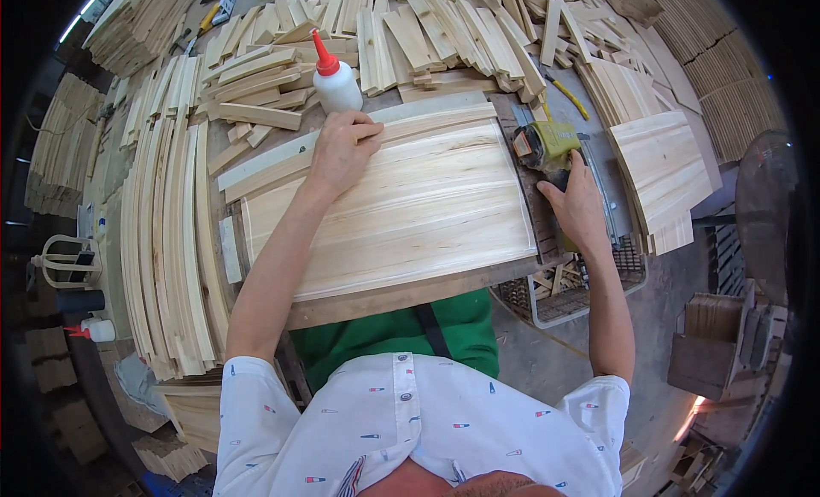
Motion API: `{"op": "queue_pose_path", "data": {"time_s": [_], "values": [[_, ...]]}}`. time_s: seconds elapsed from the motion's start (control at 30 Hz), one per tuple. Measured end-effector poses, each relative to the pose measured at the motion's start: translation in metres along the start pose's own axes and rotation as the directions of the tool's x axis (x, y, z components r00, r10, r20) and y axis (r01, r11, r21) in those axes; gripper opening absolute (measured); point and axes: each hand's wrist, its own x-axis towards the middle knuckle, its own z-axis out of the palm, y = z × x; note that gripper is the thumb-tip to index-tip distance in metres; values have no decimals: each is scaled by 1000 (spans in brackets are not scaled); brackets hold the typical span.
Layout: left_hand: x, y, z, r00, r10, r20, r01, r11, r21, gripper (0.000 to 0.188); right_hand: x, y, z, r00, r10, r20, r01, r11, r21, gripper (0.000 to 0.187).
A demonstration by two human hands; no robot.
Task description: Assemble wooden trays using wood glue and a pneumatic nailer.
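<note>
A wide pale wooden panel (393, 206) lies on the bench before me. Along its far edge runs a narrow wooden strip (444, 123). My left hand (343, 151) is closed at this strip, its fingers curled over it and partly hidden. Just beyond stands a white glue bottle (338, 90) with a red nozzle, upright. At the panel's right side my right hand (576, 202) is round the handle of an olive-green nail gun (555, 143) with a black cap; the thumb is on the near side and the lower part of the tool is mostly hidden.
Loose wood pieces (427, 40) heap up across the back. Long strips (162, 232) are stacked at the left, and boards (662, 159) at the right. A wire basket (559, 305) with offcuts stands below the bench. Another red-tipped bottle (101, 329) lies far left.
</note>
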Motion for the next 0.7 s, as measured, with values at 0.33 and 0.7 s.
{"op": "queue_pose_path", "data": {"time_s": [0.33,0.7], "values": [[-2,-10,8,999,40,-6,-40,998,-54,26,25,8,-37,993,93,69,-101,988,115,51],[-3,-21,27,974,180,-135,-176,984,41,24,48,-74,-91,956,56,287,-188,869,457,32]]}}
